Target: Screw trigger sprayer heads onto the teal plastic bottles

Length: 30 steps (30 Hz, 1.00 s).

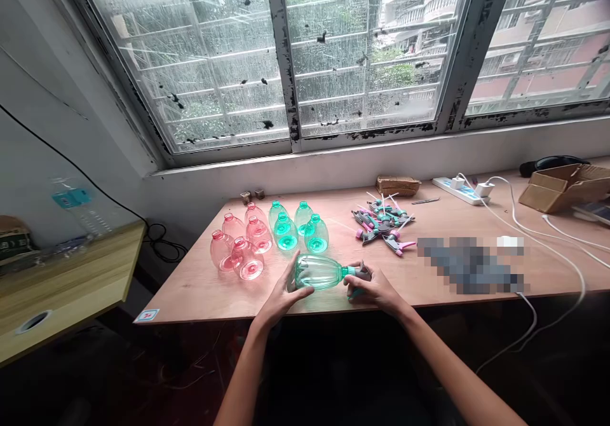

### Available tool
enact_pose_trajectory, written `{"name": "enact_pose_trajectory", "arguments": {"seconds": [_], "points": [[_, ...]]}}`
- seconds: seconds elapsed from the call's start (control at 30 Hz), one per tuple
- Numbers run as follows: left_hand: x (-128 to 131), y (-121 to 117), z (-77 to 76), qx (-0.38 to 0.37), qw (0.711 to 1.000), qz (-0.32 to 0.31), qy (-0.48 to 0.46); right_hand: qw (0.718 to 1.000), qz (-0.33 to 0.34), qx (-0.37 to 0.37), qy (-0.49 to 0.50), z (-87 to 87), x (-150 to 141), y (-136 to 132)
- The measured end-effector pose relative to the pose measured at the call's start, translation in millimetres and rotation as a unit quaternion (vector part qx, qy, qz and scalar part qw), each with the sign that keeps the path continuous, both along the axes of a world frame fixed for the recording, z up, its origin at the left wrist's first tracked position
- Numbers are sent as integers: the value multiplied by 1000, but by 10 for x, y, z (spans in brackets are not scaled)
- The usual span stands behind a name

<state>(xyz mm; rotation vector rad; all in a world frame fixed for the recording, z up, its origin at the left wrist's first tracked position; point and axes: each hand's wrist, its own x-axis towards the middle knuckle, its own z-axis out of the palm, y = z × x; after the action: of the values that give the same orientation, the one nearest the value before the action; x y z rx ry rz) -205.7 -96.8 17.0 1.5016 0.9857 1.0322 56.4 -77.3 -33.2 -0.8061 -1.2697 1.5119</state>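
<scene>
A clear green spray bottle [318, 271] lies sideways between my hands over the table's front edge, its neck to the right. My left hand [284, 294] is closed round the bottle's base end. At the neck, my right hand [375, 289] grips the grey and green spray head [361, 273], which my fingers partly hide. Whether the head is fully seated on the neck cannot be made out. Several open green bottles [286, 232] stand just behind, and several open pink bottles [248, 259] are to their left. A pile of spray heads [381, 219] in grey, pink and green lies behind my right hand.
A blurred dark object [464, 266] lies right of my hands, with white cables nearby. Farther back are a brown packet [398, 185], a power strip [461, 191] and an open cardboard box [562, 187]. A window [286, 63] rises behind the table; a second table [95, 273] stands left.
</scene>
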Motion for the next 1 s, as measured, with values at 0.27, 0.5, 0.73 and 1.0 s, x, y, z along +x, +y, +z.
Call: {"name": "enact_pose_trajectory", "arguments": {"seconds": [0.27,0.5,0.73,1.0], "points": [[-33,44,-62,-3,1000,16,7,1000,-6,21,1,52,-25,-8],[-18,53,-76,-5,1000,-8,1,1000,-9,1,3,31,-17,-13],[-38,72,-150,-2,1000,-14,9,1000,-9,8,-1,32,-24,4],[-39,43,-69,-9,999,-30,-9,999,-25,-24,4,64,-21,-18]]}}
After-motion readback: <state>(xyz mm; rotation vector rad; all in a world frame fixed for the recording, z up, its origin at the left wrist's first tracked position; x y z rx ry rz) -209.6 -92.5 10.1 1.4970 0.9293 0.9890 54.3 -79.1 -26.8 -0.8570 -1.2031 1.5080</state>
